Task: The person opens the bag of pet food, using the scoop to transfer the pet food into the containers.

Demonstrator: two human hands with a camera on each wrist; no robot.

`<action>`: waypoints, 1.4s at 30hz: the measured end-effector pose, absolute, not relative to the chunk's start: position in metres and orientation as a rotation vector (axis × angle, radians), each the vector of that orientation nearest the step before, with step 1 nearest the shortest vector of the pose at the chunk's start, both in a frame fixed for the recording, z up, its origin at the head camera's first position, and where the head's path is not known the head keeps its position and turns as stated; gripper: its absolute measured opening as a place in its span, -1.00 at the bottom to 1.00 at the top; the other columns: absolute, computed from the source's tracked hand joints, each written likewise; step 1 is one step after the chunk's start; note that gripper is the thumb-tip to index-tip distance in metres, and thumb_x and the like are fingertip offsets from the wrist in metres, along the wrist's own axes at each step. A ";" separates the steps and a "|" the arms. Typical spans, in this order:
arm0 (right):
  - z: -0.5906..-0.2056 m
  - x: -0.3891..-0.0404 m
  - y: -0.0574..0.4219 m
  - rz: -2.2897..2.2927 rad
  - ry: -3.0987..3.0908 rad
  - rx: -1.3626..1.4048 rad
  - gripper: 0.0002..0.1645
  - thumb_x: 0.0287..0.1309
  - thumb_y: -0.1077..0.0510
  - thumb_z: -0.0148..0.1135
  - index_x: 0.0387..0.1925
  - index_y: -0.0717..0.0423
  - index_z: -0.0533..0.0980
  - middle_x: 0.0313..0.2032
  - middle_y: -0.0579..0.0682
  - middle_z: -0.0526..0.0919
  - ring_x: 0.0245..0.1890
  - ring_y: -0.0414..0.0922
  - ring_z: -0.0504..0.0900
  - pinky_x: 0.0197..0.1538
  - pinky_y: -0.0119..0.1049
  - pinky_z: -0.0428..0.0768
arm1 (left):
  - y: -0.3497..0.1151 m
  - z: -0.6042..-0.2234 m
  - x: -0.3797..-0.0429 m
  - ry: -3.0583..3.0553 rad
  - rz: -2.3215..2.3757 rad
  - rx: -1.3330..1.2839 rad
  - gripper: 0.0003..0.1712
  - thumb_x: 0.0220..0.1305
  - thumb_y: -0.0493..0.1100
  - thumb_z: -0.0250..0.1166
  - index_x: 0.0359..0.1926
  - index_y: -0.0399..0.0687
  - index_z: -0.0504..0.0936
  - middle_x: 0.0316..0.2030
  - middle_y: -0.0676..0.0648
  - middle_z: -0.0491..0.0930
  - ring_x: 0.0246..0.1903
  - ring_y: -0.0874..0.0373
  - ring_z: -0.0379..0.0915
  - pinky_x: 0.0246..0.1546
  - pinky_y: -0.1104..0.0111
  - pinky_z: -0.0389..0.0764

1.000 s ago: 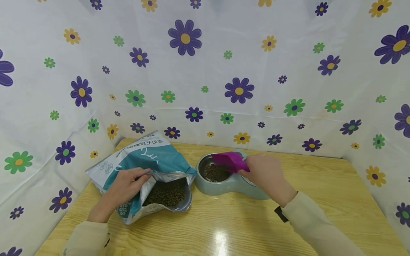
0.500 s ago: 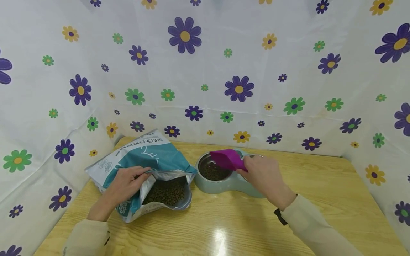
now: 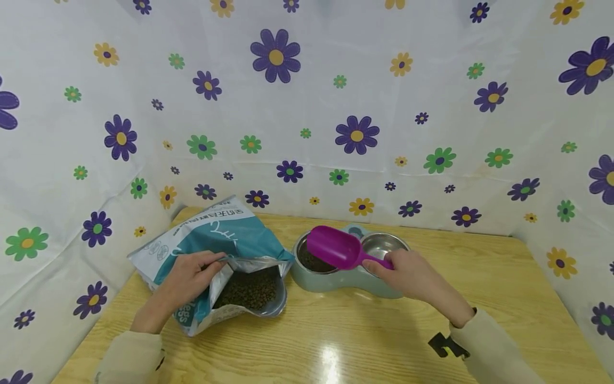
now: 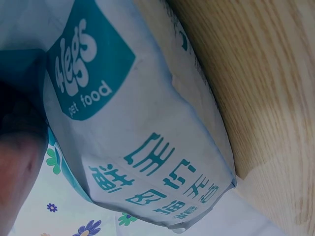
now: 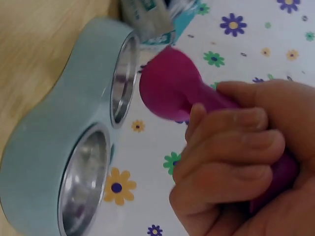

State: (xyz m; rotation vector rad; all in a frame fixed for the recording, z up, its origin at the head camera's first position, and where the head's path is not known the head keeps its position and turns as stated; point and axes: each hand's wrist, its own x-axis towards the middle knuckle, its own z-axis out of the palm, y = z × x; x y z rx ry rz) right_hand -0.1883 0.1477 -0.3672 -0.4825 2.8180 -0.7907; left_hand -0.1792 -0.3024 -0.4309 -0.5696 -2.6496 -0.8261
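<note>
My left hand (image 3: 192, 274) pinches the upper edge of the mouth of a teal and white pet food bag (image 3: 249, 232), which lies on its side at the left. Brown kibble (image 3: 251, 290) shows inside. My right hand (image 3: 412, 272) grips the handle of a magenta scoop (image 3: 333, 246), its fingers curled round it in the right wrist view. The scoop hangs over the left steel bowl of a pale blue-green double feeder (image 3: 326, 284), hiding part of the kibble (image 3: 309, 261) there. No kibble shows in the scoop. The right steel bowl (image 3: 381, 244) holds no visible food.
A wooden table (image 3: 307, 341) carries everything. White cloth (image 3: 316, 101) with printed flowers rises behind it and along both sides. The bag's mouth lies close to the feeder's left end. A dark strap (image 3: 448, 345) hangs at the right wrist.
My right hand has moved to the right and turned the scoop, so its hollow now shows from above and more of the right bowl is visible. The left hand and bag stay put.
</note>
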 end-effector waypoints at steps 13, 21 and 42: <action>-0.373 -0.164 0.141 -1.006 2.331 -0.521 -0.35 0.45 -0.31 0.09 -0.68 -0.03 0.42 -0.72 -0.19 0.26 -0.72 -0.24 0.16 -0.63 -0.41 0.14 | -0.303 -0.434 -0.180 -2.655 -0.847 -0.564 -0.73 0.44 -0.29 0.26 0.07 -0.23 0.76 -0.19 -0.09 0.79 -0.47 0.48 0.42 -0.47 0.45 0.46; -0.375 -0.158 0.116 -0.900 2.407 -0.606 -0.32 0.42 -0.32 0.11 -0.74 -0.06 0.38 -0.74 -0.21 0.25 -0.70 -0.23 0.15 -0.56 -0.36 0.10 | -0.305 -0.436 -0.181 -2.630 -0.847 -0.579 -0.74 0.42 -0.32 0.27 0.05 -0.24 0.77 -0.23 -0.10 0.78 -0.53 0.48 0.36 -0.54 0.45 0.42; -0.363 -0.151 0.060 -0.640 2.495 -0.636 -0.30 0.42 -0.29 0.11 -0.79 -0.08 0.29 -0.77 -0.18 0.26 -0.78 -0.21 0.32 -0.61 -0.33 0.31 | -0.303 -0.434 -0.180 -2.598 -0.830 -0.590 -0.75 0.38 -0.34 0.29 0.01 -0.22 0.79 -0.28 -0.04 0.77 -0.52 0.48 0.34 -0.52 0.47 0.41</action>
